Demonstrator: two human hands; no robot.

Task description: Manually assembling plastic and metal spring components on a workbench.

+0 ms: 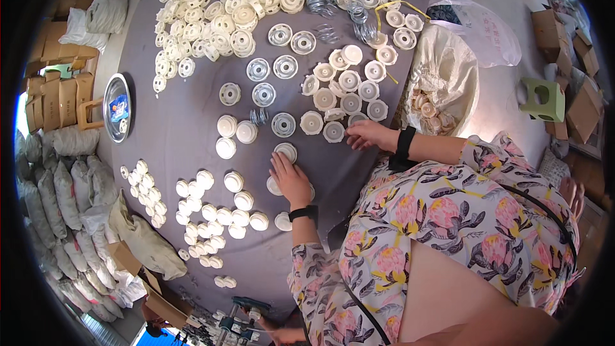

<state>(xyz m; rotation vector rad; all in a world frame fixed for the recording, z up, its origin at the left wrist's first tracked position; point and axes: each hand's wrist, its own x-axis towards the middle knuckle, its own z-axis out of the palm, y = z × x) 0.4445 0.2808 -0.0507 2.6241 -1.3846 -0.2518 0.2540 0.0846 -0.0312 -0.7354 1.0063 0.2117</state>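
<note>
My left hand (pixel 293 181) lies with its fingers stretched over a white round plastic part (pixel 286 152), the fingertips on its top. Other white round parts (pixel 275 185) show partly beside and under this hand. My right hand (pixel 369 134) is at the near edge of a cluster of white scalloped caps (pixel 334 131); its fingers are loosely bent and a little apart, close to a cap (pixel 357 119). I see nothing held in it. Ahead of my left hand sits a rimmed part with a metallic ring (pixel 283 124), with a metal coil spring (pixel 259 116) beside it.
Many cream-coloured rings (pixel 243 16) are heaped across the far side of the grey cloth (pixel 192 112). Stacked white parts (pixel 234 181) stand left. A metal tray (pixel 116 107) sits at the left edge; an open sack (pixel 442 77) stands right. Another person's hand (pixel 282 334) shows at the bottom.
</note>
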